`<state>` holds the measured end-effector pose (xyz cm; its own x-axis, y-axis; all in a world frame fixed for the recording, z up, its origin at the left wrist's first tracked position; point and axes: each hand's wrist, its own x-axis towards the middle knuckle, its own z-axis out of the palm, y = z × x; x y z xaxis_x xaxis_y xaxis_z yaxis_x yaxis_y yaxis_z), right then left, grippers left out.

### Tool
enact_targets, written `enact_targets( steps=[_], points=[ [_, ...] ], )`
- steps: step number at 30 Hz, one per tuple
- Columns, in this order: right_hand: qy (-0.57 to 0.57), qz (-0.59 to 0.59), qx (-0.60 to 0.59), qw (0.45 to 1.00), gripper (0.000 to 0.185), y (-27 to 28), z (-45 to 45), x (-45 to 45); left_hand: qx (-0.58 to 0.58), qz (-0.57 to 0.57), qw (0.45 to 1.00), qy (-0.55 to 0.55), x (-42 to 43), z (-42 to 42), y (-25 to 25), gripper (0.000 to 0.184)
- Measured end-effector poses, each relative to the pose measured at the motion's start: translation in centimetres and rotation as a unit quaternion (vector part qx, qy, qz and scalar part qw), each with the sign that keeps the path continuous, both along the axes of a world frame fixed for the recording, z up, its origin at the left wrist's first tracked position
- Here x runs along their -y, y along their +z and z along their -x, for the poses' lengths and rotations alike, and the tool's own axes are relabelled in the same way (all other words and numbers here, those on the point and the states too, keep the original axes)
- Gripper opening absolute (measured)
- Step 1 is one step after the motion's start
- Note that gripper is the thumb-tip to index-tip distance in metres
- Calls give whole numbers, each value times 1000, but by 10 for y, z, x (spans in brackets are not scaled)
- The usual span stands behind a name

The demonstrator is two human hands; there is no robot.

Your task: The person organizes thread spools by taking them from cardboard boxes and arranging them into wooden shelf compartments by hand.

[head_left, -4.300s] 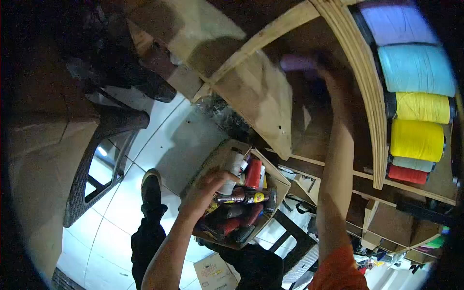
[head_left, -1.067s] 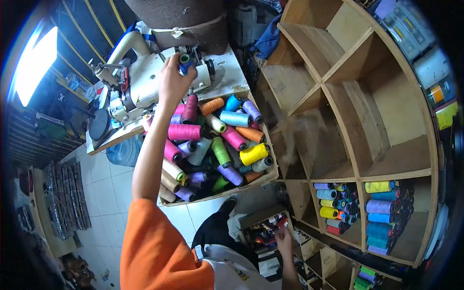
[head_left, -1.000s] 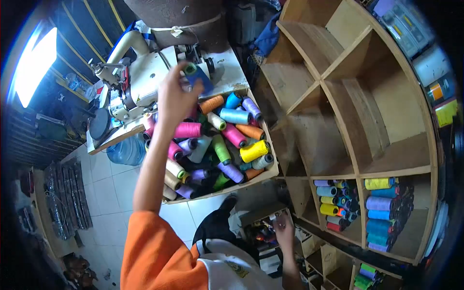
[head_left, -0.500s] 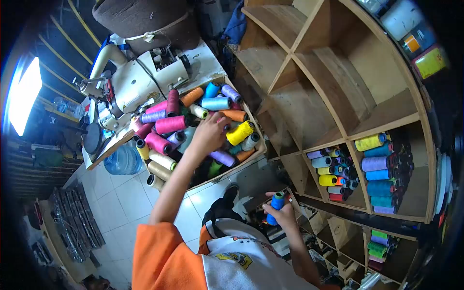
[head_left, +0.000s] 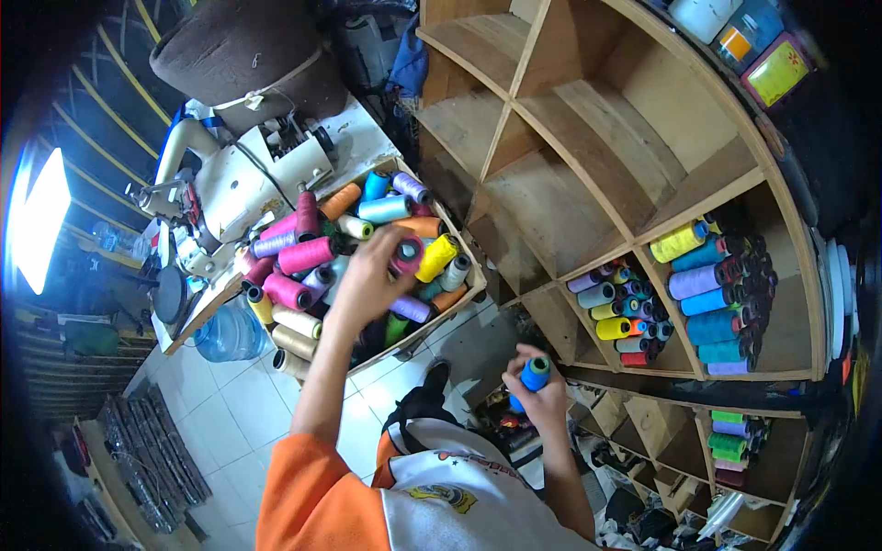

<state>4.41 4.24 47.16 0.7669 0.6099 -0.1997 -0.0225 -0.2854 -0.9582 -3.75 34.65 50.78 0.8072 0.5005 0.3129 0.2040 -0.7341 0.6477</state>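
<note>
My left hand (head_left: pixel 369 280) is over the large box (head_left: pixel 418 338) of thread spools, with its fingers closed round a pink spool (head_left: pixel 407 254) whose end faces up. Just right of that hand lies a yellow spool (head_left: pixel 436 258). Pink, purple, orange, cream and light blue spools fill the box around it. Lower right, in front of the shelf, my right hand (head_left: pixel 544 397) grips a blue spool (head_left: pixel 532 379) with a green end, held tilted. Beneath this hand, a smaller box is partly hidden.
A white sewing machine (head_left: pixel 241 188) stands on a table behind the box. On the right rises a wooden shelf (head_left: pixel 634 241); stacked spools (head_left: pixel 707 294) occupy some lower compartments. A blue water jug (head_left: pixel 228 332) stands beneath the table, on the tiled floor.
The blue spool went from my left hand to my right hand. My left hand then reached down into the large box and now has a pink spool. The view has shifted toward the shelf.
</note>
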Motion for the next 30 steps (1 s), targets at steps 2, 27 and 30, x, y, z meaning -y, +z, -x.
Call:
enact_targets(
  steps=[2, 27, 30],
  points=[
    [66, -26, 99, 993, 57, 23, -10, -23, -34, 166, 983, -73, 30, 15, 25, 50],
    [-99, -94, -241, 961, 50, -29, 1, 61, -182, -210, 957, 84, -120, -75, -132, 45],
    [-134, -116, -256, 950, 47, -34, 6, 64, 0, -10, 994, 113, -105, -66, -109, 43]
  ],
)
